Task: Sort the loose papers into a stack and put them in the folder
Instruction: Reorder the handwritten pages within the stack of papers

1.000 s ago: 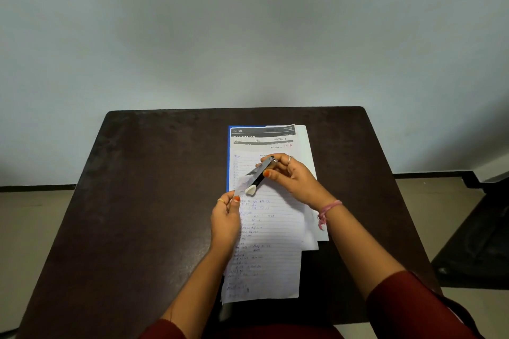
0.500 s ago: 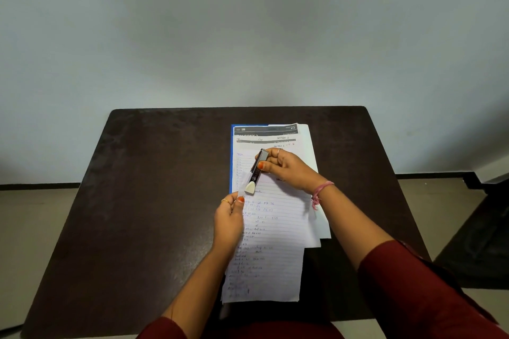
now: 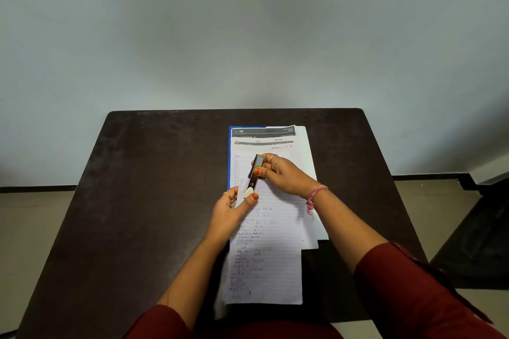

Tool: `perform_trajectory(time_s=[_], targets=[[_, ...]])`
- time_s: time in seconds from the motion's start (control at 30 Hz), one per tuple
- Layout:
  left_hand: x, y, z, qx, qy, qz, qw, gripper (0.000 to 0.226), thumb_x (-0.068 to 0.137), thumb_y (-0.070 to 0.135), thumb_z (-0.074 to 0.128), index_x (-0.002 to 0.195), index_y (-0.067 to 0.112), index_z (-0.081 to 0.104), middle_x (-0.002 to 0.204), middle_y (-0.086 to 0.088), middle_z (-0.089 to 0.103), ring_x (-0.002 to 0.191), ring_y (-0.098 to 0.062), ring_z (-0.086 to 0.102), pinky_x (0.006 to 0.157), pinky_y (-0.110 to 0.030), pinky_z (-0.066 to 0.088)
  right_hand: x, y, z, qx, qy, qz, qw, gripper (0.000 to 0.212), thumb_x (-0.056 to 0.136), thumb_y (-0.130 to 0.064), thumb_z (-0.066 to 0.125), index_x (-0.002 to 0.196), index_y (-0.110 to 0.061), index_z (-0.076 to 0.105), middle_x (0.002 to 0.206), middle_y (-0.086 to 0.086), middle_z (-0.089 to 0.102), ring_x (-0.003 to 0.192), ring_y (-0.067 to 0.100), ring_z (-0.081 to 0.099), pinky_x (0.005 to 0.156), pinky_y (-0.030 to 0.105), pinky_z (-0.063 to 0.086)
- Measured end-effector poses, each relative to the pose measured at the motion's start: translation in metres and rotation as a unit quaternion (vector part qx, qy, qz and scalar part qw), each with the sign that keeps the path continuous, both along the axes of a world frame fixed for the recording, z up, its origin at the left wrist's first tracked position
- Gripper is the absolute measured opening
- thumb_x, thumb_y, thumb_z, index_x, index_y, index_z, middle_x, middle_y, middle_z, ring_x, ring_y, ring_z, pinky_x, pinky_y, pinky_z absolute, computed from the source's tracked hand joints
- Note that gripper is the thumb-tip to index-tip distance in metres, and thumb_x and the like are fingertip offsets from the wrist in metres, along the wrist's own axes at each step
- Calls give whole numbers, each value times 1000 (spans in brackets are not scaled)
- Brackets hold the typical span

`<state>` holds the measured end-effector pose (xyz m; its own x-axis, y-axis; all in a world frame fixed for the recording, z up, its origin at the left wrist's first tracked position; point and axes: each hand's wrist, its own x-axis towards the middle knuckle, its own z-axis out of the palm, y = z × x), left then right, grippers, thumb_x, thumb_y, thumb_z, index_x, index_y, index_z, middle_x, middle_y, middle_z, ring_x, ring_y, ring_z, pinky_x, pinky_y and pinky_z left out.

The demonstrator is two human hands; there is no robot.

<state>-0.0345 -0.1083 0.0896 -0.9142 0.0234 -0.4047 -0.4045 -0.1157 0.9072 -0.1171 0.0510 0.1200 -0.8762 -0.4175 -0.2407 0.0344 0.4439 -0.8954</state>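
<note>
A lined handwritten sheet (image 3: 270, 256) lies on top of a printed sheet (image 3: 264, 137) and other white papers, all over a blue folder (image 3: 229, 157) on the dark table (image 3: 151, 201). My right hand (image 3: 286, 176) grips the far end of a small black stapler (image 3: 253, 176) with a white near tip. The stapler sits along the lifted left edge of the lined sheet. My left hand (image 3: 228, 215) pinches that lifted paper edge right at the stapler's white tip, thumb on top. Whether the stapler's jaws clamp the paper is hidden.
The table's back edge meets a pale wall. The lined sheet overhangs the table's near edge toward my lap. A dark object (image 3: 479, 242) stands on the floor at the right. Bare tabletop lies left of the papers.
The stapler has swung from a slant to nearly parallel with the papers' left edge. My right hand shifted slightly away from me, and my left thumb has closed up to the white tip.
</note>
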Motion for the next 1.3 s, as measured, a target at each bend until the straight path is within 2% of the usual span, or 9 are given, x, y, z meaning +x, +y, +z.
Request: perform_trajectory(time_s=[0.13,0.4,0.57,0.67,0.83,0.97,1.03,1.13,1.3], targets=[[-5,0,-1,-1,8,-3,1000,27,88,16,66,113,5,63,104,-8,73,95,-21,70,78,-26,57,-1,1,-3,6,3,4,1000,28,98,-13,51,125,-6,50,115,-5,60,106,5,57,88,8,44],[-5,13,-8,-88,5,36,995,13,91,27,63,98,17,67,94,0,73,90,-16,69,79,-29,55,-3,-2,-13,24,27,5,999,29,98,-14,49,125,-3,50,121,1,59,111,11,56,95,18,43],[-8,7,-4,-11,-18,19,1000,19,89,18,65,105,7,64,97,-7,73,85,-15,71,70,-22,56,-7,0,-14,-3,-4,12,1000,30,98,-13,50,125,-3,48,127,9,61,118,17,57,101,26,44],[-8,-4,-7,48,-45,-23,998,30,85,10,68,114,4,61,105,-11,72,98,-24,69,79,-30,57,-8,5,-18,-24,-39,19,999,32,98,-15,51,127,-5,47,129,8,59,121,19,56,105,34,43],[12,-16,-25,40,-113,-58,991,26,86,6,66,111,-1,62,101,-16,72,92,-30,71,71,-32,59,-10,14,-23,-98,-88,-31,991,34,98,-15,50,130,-5,44,128,8,59,120,18,57,105,32,43],[31,-14,-41,1,-112,-38,993,18,93,5,57,109,0,64,100,-13,73,90,-27,72,71,-29,58,-10,19,-26,-184,-114,-112,970,22,96,-11,54,118,-9,51,109,2,66,99,8,65,92,21,49],[35,-13,-45,-8,-109,-15,994,15,95,6,55,106,3,64,99,-11,74,89,-24,72,71,-29,58,-8,24,-27,-254,-128,-193,939,13,94,-9,56,105,-14,55,99,0,67,88,4,67,84,19,50],[36,-12,-50,-23,-109,3,994,15,96,9,54,108,6,63,102,-10,73,92,-24,71,82,-39,57,-3,40,-33,-331,-119,-327,877,10,89,-5,62,97,-11,58,94,7,69,84,13,68,83,26,55],[34,-9,-51,-46,-98,46,993,15,96,11,54,110,10,61,102,-6,72,94,-22,70,83,-37,55,16,91,-48,-258,-44,-490,831,24,80,-6,73,98,-15,60,96,7,68,86,16,66,82,30,55]])
